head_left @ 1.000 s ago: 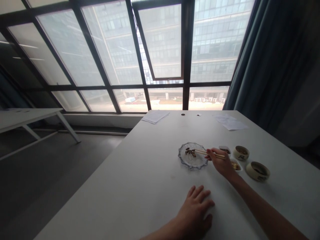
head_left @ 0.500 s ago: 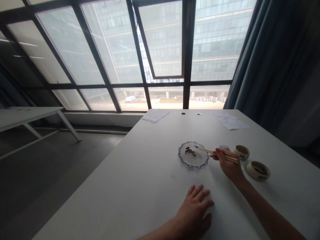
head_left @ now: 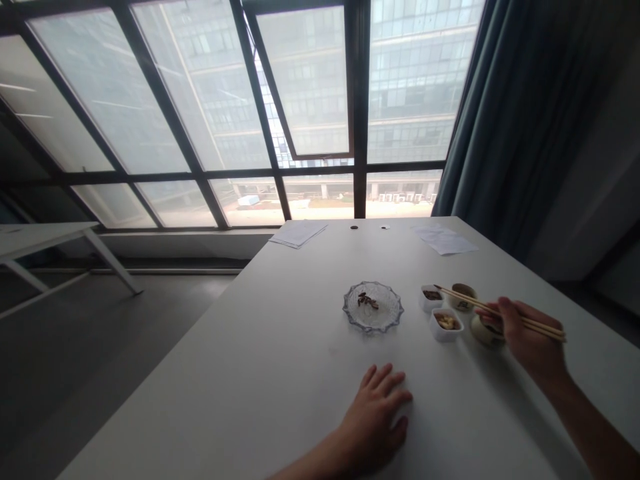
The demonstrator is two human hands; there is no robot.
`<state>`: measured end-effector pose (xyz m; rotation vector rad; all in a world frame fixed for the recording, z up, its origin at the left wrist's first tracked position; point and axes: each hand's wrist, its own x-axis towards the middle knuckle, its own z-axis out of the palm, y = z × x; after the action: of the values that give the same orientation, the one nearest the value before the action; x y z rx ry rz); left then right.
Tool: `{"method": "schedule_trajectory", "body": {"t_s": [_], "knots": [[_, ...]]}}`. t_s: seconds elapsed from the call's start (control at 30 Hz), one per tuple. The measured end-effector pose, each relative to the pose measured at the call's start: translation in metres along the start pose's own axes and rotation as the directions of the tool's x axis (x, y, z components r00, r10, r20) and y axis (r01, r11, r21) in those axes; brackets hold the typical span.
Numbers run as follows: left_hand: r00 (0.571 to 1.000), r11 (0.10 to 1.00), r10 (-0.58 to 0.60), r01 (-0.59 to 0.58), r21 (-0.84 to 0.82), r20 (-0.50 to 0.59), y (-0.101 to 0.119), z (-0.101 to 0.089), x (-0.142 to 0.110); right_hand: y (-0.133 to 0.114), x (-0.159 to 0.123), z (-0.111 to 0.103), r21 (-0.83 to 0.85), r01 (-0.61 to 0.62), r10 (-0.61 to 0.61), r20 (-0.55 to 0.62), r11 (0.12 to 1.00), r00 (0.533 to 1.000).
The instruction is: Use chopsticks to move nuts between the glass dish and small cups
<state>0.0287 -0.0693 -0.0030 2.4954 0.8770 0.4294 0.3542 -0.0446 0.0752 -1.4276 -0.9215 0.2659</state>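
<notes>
My right hand (head_left: pixel 533 337) grips a pair of chopsticks (head_left: pixel 480 304), their tips over a small white plastic tub (head_left: pixel 431 305) of dark brown pieces. No piece shows clearly between the tips. A second white tub (head_left: pixel 447 331) with pale yellowish pieces stands in front of it. To the right are a cream pot (head_left: pixel 465 303) with a dark character and a similar pot (head_left: pixel 483 337), partly hidden by my right hand. Several brown elongated pieces lie on a clear scalloped glass plate (head_left: pixel 367 327). Palm down on the table, my left hand (head_left: pixel 377 413) has its fingers spread.
The white table (head_left: pixel 250 373) reaches to the window wall. Paper sheets lie at its far left (head_left: pixel 300 233) and far right (head_left: pixel 445 239). Another white table (head_left: pixel 45 233) stands to the left across the floor, and a dark blue curtain (head_left: pixel 480 133) hangs at right.
My right hand has moved right with the chopsticks, from over the glass plate to the tubs, which now show. My left hand stays resting on the table. The view has shifted slightly right.
</notes>
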Motion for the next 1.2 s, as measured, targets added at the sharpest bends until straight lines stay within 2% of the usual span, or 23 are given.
{"method": "schedule_trajectory", "body": {"t_s": [0.17,0.33,0.4,0.53,0.63,0.73,0.9,1.2], "knots": [[1.0,1.0,-0.008,0.008,0.003,0.006,0.0,-0.001,0.0,0.008,0.0,0.003,0.048,-0.073,0.072,0.026,0.996,0.997],[1.0,1.0,-0.006,0.006,0.001,0.002,0.001,-0.001,0.0,0.001,0.0,0.004,0.024,-0.045,0.045,0.022,0.999,0.999],[1.0,1.0,-0.006,0.006,-0.002,0.008,0.001,-0.001,0.0,-0.004,-0.003,0.009,0.023,-0.01,0.008,0.062,1.0,0.998],[1.0,1.0,-0.007,0.007,0.003,0.02,0.001,-0.001,0.0,-0.011,-0.017,0.037,0.078,-0.022,0.001,0.258,0.997,0.966],[1.0,1.0,-0.004,0.004,0.014,0.014,0.002,-0.001,0.001,-0.008,-0.028,0.067,0.104,-0.073,0.023,0.415,0.992,0.909],[1.0,1.0,-0.001,0.001,0.024,0.012,0.001,0.0,0.001,0.0,-0.035,0.094,0.118,-0.112,0.038,0.502,0.987,0.864],[1.0,1.0,0.003,-0.003,0.026,0.01,0.0,0.002,0.0,0.015,-0.037,0.115,0.124,-0.158,0.072,0.517,0.98,0.853],[1.0,1.0,0.009,-0.009,0.013,0.01,0.0,0.002,0.0,0.02,-0.046,0.114,0.162,-0.203,0.107,0.461,0.966,0.881]]}}
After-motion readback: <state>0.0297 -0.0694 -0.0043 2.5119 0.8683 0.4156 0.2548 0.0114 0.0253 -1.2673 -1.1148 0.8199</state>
